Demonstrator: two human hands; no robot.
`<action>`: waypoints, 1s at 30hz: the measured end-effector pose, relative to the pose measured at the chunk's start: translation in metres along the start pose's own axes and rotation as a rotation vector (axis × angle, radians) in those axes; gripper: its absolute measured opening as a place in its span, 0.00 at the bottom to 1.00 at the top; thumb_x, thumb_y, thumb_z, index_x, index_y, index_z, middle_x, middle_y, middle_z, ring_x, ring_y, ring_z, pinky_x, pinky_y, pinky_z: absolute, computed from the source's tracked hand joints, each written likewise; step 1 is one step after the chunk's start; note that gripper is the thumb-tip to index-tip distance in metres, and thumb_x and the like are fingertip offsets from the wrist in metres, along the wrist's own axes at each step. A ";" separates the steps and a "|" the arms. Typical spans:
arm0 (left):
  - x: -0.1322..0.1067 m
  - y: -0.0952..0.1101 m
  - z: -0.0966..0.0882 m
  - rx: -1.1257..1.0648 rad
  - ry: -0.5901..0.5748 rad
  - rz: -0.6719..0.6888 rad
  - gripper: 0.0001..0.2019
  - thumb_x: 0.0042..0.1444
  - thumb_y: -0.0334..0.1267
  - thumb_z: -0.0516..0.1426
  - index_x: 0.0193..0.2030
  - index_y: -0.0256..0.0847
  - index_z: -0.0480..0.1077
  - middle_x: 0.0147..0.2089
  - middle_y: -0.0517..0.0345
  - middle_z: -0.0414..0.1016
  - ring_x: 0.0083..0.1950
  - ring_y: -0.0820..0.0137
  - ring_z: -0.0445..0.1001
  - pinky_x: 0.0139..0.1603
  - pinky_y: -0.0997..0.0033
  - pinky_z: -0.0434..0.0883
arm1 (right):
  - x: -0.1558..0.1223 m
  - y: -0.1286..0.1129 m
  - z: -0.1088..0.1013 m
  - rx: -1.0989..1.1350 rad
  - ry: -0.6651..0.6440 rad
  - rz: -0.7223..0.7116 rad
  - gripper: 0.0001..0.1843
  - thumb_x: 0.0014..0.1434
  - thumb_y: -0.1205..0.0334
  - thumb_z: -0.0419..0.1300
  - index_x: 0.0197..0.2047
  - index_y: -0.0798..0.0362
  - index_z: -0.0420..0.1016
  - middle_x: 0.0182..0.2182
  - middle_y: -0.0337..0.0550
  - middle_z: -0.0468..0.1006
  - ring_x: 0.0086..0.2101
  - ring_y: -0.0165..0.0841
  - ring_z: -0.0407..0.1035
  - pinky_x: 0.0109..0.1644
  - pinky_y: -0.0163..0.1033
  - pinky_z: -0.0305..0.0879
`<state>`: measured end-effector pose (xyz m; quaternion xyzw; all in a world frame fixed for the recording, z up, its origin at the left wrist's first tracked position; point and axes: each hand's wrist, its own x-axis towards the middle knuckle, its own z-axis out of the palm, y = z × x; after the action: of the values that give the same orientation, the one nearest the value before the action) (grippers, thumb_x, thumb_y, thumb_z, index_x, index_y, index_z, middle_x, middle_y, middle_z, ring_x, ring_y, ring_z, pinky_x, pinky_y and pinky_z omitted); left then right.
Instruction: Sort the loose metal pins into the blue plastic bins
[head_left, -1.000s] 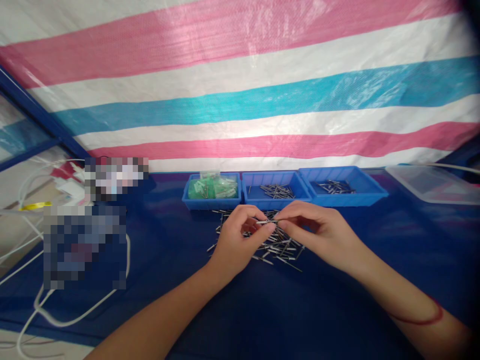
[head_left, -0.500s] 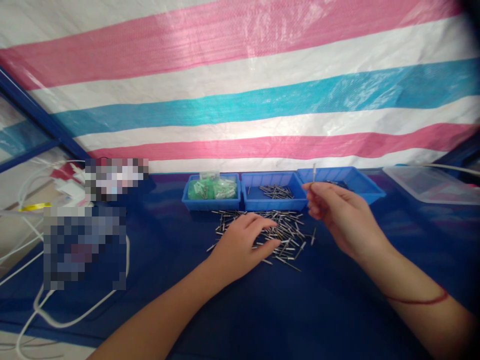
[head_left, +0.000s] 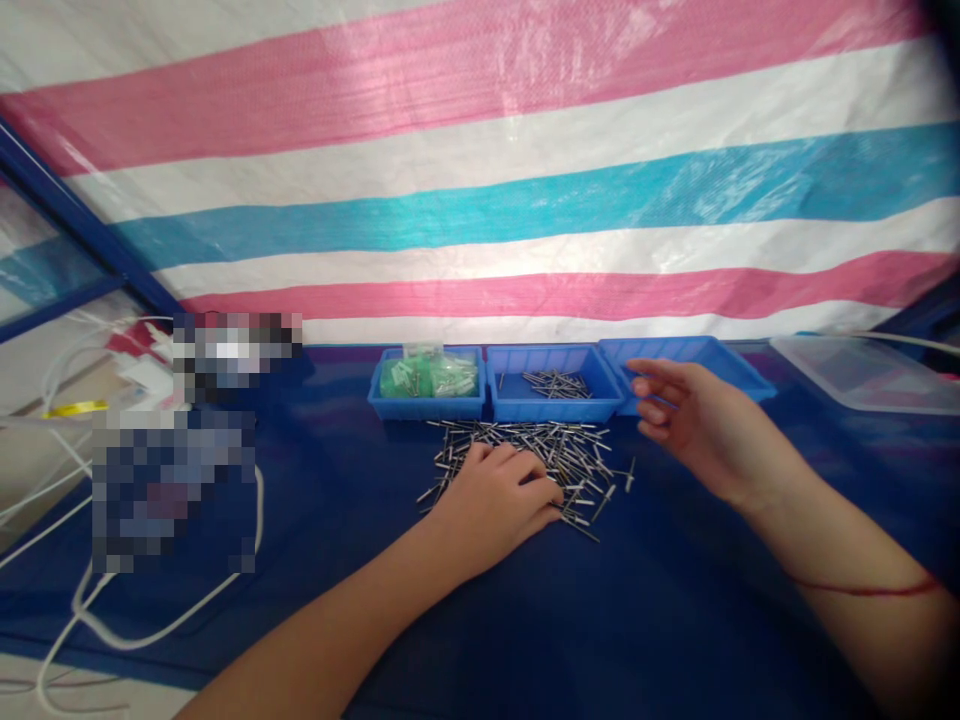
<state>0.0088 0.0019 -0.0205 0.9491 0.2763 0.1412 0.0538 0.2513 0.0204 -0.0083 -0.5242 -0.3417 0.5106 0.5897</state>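
Metal pin out of right hand (head_left: 697,425)

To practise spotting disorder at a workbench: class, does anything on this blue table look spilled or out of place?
Yes: metal pins lie in a loose criss-cross heap on the blue cloth before the blue bins, partly under the left hand. One stray pin lies apart at the heap's right.
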 end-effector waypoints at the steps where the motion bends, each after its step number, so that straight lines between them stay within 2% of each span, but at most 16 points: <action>1: 0.000 0.000 0.001 0.016 0.008 0.007 0.07 0.62 0.42 0.54 0.40 0.44 0.72 0.42 0.60 0.72 0.44 0.71 0.67 0.43 0.66 0.56 | -0.003 0.000 0.005 -0.039 -0.020 -0.011 0.12 0.53 0.53 0.60 0.38 0.51 0.73 0.26 0.37 0.67 0.20 0.25 0.56 0.19 0.33 0.53; 6: 0.000 -0.002 0.006 0.073 0.036 0.050 0.07 0.63 0.41 0.53 0.39 0.44 0.71 0.40 0.61 0.73 0.41 0.71 0.67 0.42 0.66 0.55 | -0.019 -0.002 0.021 -0.196 -0.077 -0.093 0.12 0.53 0.52 0.61 0.35 0.52 0.75 0.27 0.38 0.68 0.22 0.26 0.58 0.20 0.32 0.53; 16: 0.003 -0.003 0.006 0.071 0.017 0.010 0.09 0.65 0.37 0.49 0.42 0.42 0.69 0.41 0.58 0.73 0.41 0.69 0.68 0.42 0.66 0.59 | -0.023 -0.001 0.024 -0.495 -0.189 -0.187 0.12 0.57 0.52 0.58 0.30 0.52 0.74 0.22 0.38 0.69 0.22 0.27 0.60 0.23 0.34 0.54; 20: 0.005 -0.006 0.002 -0.094 0.115 -0.090 0.10 0.66 0.36 0.48 0.46 0.40 0.70 0.43 0.55 0.73 0.44 0.68 0.69 0.46 0.67 0.63 | -0.029 -0.002 0.026 -0.682 -0.349 -0.266 0.08 0.56 0.60 0.56 0.33 0.51 0.76 0.27 0.38 0.74 0.26 0.30 0.65 0.28 0.35 0.60; 23: 0.007 -0.007 -0.002 -0.313 0.228 -0.226 0.11 0.66 0.34 0.48 0.45 0.37 0.70 0.43 0.53 0.73 0.46 0.69 0.70 0.49 0.69 0.65 | -0.036 0.001 0.031 -0.759 -0.445 -0.299 0.08 0.56 0.60 0.56 0.37 0.50 0.76 0.33 0.40 0.77 0.30 0.33 0.68 0.32 0.38 0.63; 26: 0.008 -0.006 -0.005 -0.474 0.283 -0.331 0.10 0.65 0.35 0.48 0.43 0.38 0.71 0.43 0.53 0.73 0.45 0.69 0.71 0.48 0.71 0.66 | -0.043 0.006 0.038 -0.723 -0.432 -0.282 0.12 0.56 0.55 0.58 0.42 0.50 0.75 0.34 0.42 0.78 0.32 0.35 0.70 0.32 0.38 0.65; 30: 0.008 -0.002 -0.004 -0.567 0.279 -0.345 0.10 0.64 0.36 0.49 0.41 0.38 0.70 0.41 0.54 0.73 0.43 0.69 0.71 0.46 0.72 0.65 | -0.048 0.012 0.048 -0.581 -0.384 -0.291 0.12 0.57 0.53 0.59 0.37 0.52 0.75 0.34 0.45 0.78 0.34 0.35 0.70 0.35 0.39 0.65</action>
<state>0.0130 0.0084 -0.0152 0.8075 0.3869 0.3292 0.2998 0.1916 -0.0139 -0.0032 -0.5103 -0.6475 0.3924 0.4077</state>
